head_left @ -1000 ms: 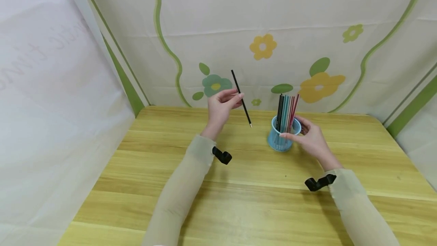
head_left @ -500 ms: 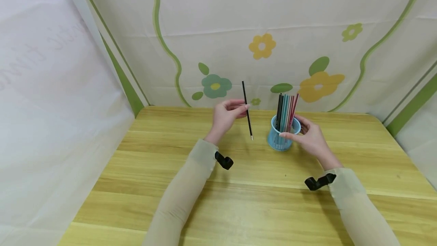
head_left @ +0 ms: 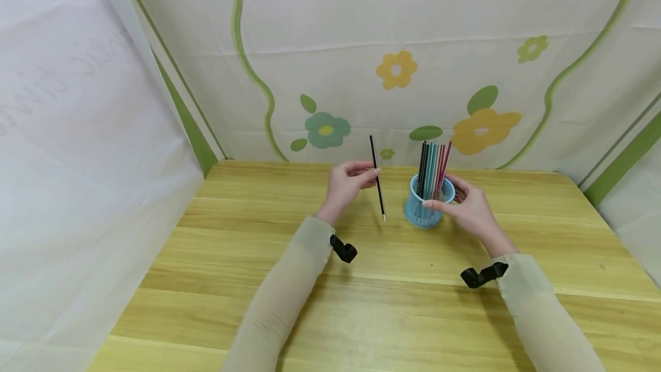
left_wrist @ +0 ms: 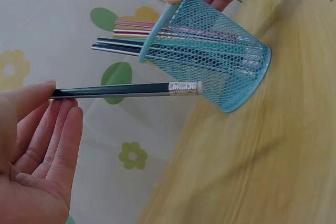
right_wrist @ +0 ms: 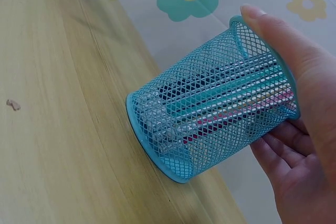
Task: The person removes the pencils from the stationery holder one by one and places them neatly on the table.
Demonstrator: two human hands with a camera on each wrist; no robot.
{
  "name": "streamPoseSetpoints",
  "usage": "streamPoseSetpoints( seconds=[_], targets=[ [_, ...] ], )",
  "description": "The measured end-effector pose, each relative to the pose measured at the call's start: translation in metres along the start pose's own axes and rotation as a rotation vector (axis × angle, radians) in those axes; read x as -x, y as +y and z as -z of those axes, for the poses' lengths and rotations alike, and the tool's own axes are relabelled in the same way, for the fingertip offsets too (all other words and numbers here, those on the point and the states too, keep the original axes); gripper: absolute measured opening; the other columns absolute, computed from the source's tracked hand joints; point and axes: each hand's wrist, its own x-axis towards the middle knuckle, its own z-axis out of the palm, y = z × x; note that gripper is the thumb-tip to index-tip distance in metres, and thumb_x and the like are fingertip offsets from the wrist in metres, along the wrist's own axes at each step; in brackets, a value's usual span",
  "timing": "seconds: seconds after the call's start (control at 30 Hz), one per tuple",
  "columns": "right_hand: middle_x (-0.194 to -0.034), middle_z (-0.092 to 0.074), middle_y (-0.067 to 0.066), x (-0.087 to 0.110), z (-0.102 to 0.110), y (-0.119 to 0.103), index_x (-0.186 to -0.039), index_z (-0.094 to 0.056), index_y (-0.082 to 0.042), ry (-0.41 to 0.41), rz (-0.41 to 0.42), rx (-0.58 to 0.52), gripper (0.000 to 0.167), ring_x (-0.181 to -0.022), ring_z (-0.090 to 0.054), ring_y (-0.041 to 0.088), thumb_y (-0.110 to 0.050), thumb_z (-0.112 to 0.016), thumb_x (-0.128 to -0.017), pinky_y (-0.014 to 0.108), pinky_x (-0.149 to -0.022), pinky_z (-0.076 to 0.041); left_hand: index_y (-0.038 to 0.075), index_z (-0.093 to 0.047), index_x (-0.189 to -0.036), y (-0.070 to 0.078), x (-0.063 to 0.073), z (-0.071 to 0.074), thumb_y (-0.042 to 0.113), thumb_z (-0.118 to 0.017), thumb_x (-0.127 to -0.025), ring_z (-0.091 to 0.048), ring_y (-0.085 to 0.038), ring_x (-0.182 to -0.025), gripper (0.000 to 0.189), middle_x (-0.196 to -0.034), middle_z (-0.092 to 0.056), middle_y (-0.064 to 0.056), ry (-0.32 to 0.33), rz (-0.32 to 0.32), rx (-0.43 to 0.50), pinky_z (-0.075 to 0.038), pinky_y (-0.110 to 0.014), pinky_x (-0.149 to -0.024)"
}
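Observation:
Between thumb and fingertips my left hand [head_left: 347,184] pinches a black pencil [head_left: 378,182] near its middle. The pencil stands nearly upright, its silver ferrule and white eraser [left_wrist: 185,88] pointing down, just left of the cup. My right hand [head_left: 472,208] holds a light-blue mesh pencil cup [right_wrist: 210,103] by its rim, thumb on the near side and fingers behind. Inside the cup several pencils [head_left: 434,168] in black, teal, pink and red lean together, eraser ends down. The cup's base is on the wooden table.
The wooden table [head_left: 330,314] reaches back to a white cloth backdrop [head_left: 330,33] printed with flowers and leaves. Another white cloth [head_left: 77,159] hangs at the left. A small brown scrap [right_wrist: 13,104] lies on the table, seen in the right wrist view.
My left hand has come down and to the right, bringing the black pencil lower, closer to the cup and more upright. The right hand and cup have stayed in place.

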Motion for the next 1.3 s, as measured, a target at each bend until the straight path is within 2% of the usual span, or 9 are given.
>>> streamPoseSetpoints(
  seconds=[0.13, 0.33, 0.43, 0.67, 0.83, 0.97, 1.17, 1.3],
  targets=[
    [-0.157, -0.038, 0.022, 0.000, 0.000, 0.000, -0.160, -0.029, -0.005, 0.003, 0.000, 0.005, 0.098, -0.140, -0.041, 0.039, -0.038, -0.085, -0.086, 0.045, -0.111, -0.038, 0.002, -0.077, -0.105, -0.010, 0.000, -0.002, 0.007, -0.083, -0.087, -0.074, -0.025, -0.080, 0.020, -0.095, -0.075, -0.011, -0.010, 0.040, 0.026, -0.063, -0.039, -0.078],
    [-0.156, -0.039, 0.022, -0.001, -0.001, -0.001, -0.159, -0.031, -0.004, 0.016, -0.002, 0.003, 0.097, -0.139, -0.042, 0.037, -0.038, -0.085, -0.086, 0.019, -0.105, -0.042, 0.000, -0.077, -0.105, -0.024, 0.002, -0.005, 0.006, -0.082, -0.087, -0.074, -0.025, -0.081, 0.019, -0.095, -0.075, -0.013, -0.044, 0.076, 0.052, -0.063, -0.036, -0.077],
    [-0.155, -0.040, 0.022, -0.001, -0.001, -0.002, -0.158, -0.032, -0.003, 0.017, 0.002, 0.002, 0.096, -0.139, -0.043, 0.037, -0.037, -0.085, -0.086, 0.015, -0.102, -0.042, 0.000, -0.077, -0.106, -0.032, 0.003, -0.008, 0.005, -0.082, -0.088, -0.074, -0.025, -0.081, 0.019, -0.095, -0.075, -0.012, -0.048, 0.084, 0.047, -0.063, -0.036, -0.077],
    [-0.155, -0.040, 0.022, 0.000, -0.001, -0.002, -0.158, -0.032, -0.002, 0.018, 0.012, -0.001, 0.095, -0.139, -0.043, 0.038, -0.035, -0.085, -0.086, 0.024, -0.107, -0.042, 0.001, -0.078, -0.106, -0.048, 0.004, -0.013, 0.006, -0.081, -0.088, -0.075, -0.024, -0.081, 0.019, -0.095, -0.075, -0.010, -0.045, 0.122, 0.035, -0.061, -0.043, -0.083],
    [-0.154, -0.042, 0.022, -0.001, -0.002, -0.001, -0.158, -0.033, -0.002, 0.019, 0.016, -0.006, 0.095, -0.138, -0.044, 0.038, -0.035, -0.085, -0.086, 0.017, -0.103, -0.043, 0.000, -0.078, -0.105, -0.053, 0.006, -0.015, 0.003, -0.080, -0.089, -0.074, -0.023, -0.084, 0.017, -0.096, -0.075, -0.009, -0.052, 0.152, 0.020, -0.060, -0.046, -0.086],
    [-0.154, -0.041, 0.022, -0.001, -0.002, 0.000, -0.158, -0.032, -0.002, 0.018, 0.011, -0.002, 0.096, -0.138, -0.044, 0.038, -0.036, -0.085, -0.086, 0.018, -0.103, -0.043, -0.001, -0.078, -0.104, -0.057, 0.005, -0.016, 0.002, -0.080, -0.088, -0.075, -0.025, -0.082, 0.016, -0.095, -0.075, -0.009, -0.046, 0.180, -0.017, -0.062, -0.042, -0.082],
    [-0.155, -0.040, 0.022, -0.001, -0.002, 0.000, -0.158, -0.032, -0.002, 0.018, 0.015, -0.005, 0.095, -0.138, -0.043, 0.039, -0.035, -0.085, -0.086, 0.039, -0.110, -0.041, -0.004, -0.076, -0.105, -0.062, 0.002, -0.021, 0.002, -0.081, -0.087, -0.075, -0.024, -0.075, 0.020, -0.087, -0.075, -0.009, -0.036, 0.237, -0.115, -0.063, -0.034, -0.072],
    [-0.155, -0.040, 0.022, -0.001, -0.002, 0.000, -0.159, -0.031, -0.003, 0.013, 0.009, 0.002, 0.096, -0.138, -0.044, 0.039, -0.036, -0.085, -0.086, 0.030, -0.108, -0.042, -0.005, -0.076, -0.104, -0.062, 0.003, -0.025, 0.000, -0.081, -0.086, -0.074, -0.024, -0.073, 0.019, -0.084, -0.075, -0.009, -0.020, 0.245, -0.203, -0.063, -0.031, -0.067]
  ],
)
